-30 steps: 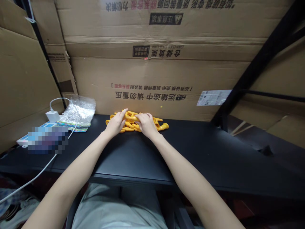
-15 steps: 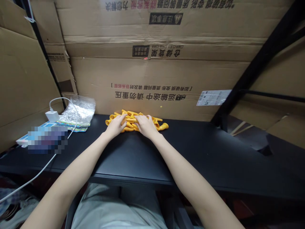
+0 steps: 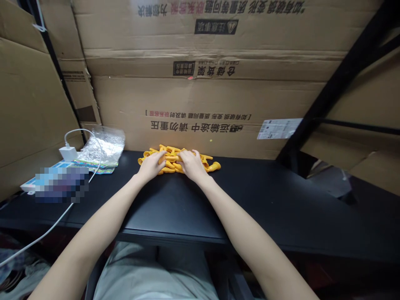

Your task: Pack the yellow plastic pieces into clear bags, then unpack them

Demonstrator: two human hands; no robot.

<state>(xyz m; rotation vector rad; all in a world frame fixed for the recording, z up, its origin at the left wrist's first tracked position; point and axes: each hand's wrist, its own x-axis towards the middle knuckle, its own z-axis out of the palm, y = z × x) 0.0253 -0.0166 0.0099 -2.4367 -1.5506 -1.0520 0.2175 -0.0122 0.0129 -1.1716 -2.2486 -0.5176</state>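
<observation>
A pile of yellow plastic pieces (image 3: 170,166), several with flared, cup-like ends, lies at the back of the black table against the cardboard. My left hand (image 3: 152,163) is at the pile's left part, its thumb and fingers closed round the left end of one yellow piece (image 3: 171,158). That piece lies crosswise between my hands, and my right hand (image 3: 191,163) has its fingers closed at the other end. Both hands hide part of the pile. At the right edge of the heap one flared piece (image 3: 214,166) lies in plain view.
Cardboard (image 3: 200,96) stands upright behind the black table (image 3: 250,200). On the left are a power strip (image 3: 28,186), a white charger (image 3: 68,153) with its cable, and clear plastic bags (image 3: 108,143). A dark slanted post (image 3: 331,89) rises at the right.
The view has shifted very slightly. Both hands stay in the same place on the yellow pieces, and the pile looks unchanged.
</observation>
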